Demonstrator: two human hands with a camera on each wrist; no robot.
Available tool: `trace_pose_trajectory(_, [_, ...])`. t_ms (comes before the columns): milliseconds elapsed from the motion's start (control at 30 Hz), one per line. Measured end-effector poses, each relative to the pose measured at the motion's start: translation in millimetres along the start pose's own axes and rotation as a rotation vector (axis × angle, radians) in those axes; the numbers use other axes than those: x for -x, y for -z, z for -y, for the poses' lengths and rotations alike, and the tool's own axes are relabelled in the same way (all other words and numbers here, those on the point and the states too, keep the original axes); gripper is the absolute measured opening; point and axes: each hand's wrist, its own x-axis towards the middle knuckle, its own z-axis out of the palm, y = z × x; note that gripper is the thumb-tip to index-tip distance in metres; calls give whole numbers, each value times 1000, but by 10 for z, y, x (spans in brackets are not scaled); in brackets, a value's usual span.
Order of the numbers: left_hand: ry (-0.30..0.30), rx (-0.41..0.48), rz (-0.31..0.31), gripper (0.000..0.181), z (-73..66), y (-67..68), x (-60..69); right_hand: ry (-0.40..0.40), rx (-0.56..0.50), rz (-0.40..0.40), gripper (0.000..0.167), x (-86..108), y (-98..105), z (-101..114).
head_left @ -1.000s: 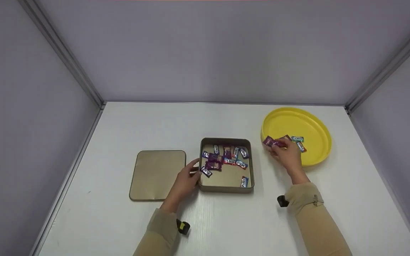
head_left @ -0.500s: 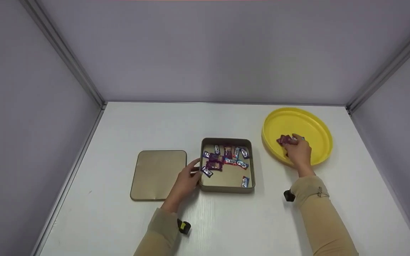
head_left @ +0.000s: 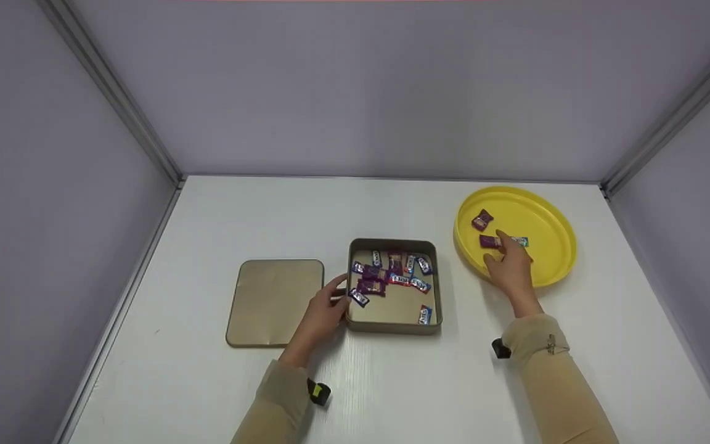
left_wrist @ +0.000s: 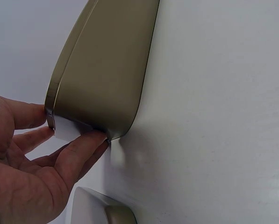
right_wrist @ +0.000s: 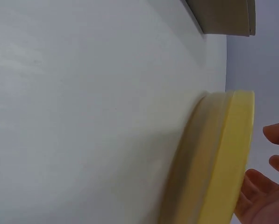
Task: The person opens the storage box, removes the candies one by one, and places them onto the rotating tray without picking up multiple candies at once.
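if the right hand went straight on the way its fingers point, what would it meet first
Probably the nearer purple candy, close ahead of the right hand in the yellow tray; the height gap between them is unclear.

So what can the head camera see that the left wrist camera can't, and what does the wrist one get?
Only the head view shows the sweets, the tray and the right grip.

Only the left wrist view shows, close up, fingertips low down by the bottom edge of the tin.

Both show that tin, the left grip and the table. A bit at the wrist view's bottom is probably the lid.
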Motion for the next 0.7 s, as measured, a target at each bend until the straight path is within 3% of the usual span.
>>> trace_pose_trajectory(133, [-7, -3, -3, 50, 2, 0, -4, 103, 38, -2, 60, 60, -65, 88])
trace_pose_trajectory(400, [-8, -4, -6, 50, 9, -12, -21, 111, 109, 78, 71, 256, -288, 399])
trace_pose_trajectory(700, [-15, -16, -10, 50, 8, -13, -17, 339, 179, 99, 67, 521, -668, 667])
